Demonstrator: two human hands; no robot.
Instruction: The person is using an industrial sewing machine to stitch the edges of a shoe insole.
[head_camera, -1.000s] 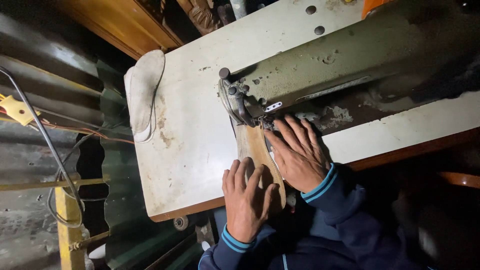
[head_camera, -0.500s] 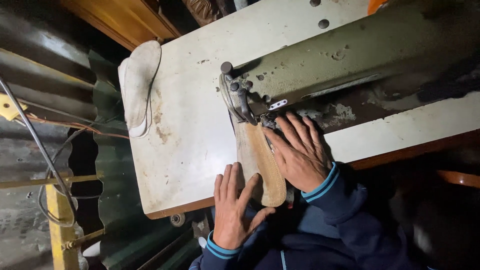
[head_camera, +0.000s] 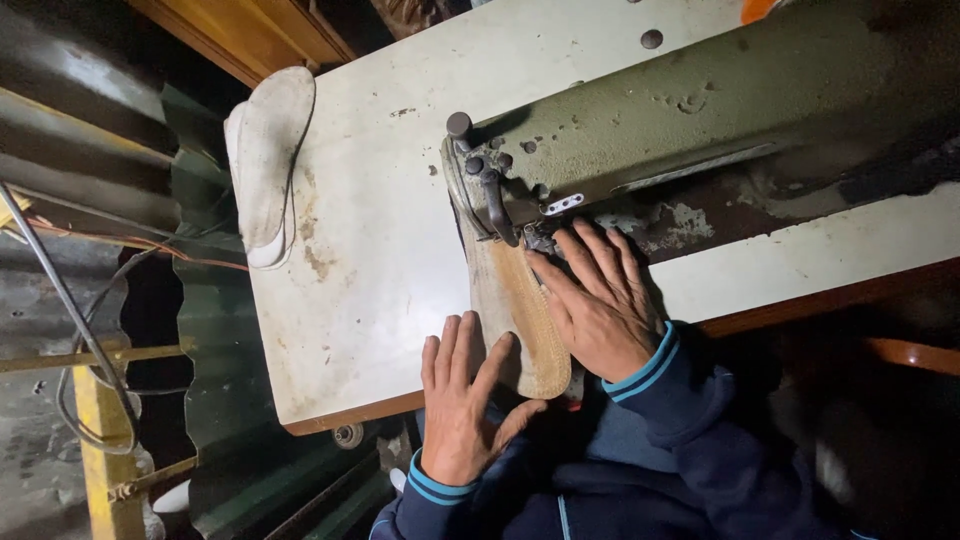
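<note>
A tan shoe insole piece (head_camera: 525, 315) lies on the white table (head_camera: 370, 270) under the head of an old green sewing machine (head_camera: 690, 130). My right hand (head_camera: 598, 300) lies flat on the insole's right side, fingertips close to the presser foot (head_camera: 535, 240). My left hand (head_camera: 462, 395) rests flat at the table's front edge, its fingers touching the insole's lower left side. Both arms wear dark blue sleeves with light blue cuff stripes.
A stack of white insoles (head_camera: 265, 165) lies at the table's far left corner, partly overhanging. Corrugated metal sheeting (head_camera: 100, 120) and loose cables (head_camera: 80, 330) are to the left. A wooden board (head_camera: 260, 35) leans behind the table.
The insole has moved toward me under the machine head. My left hand has slid down to the table's front edge. My right hand stays on the insole.
</note>
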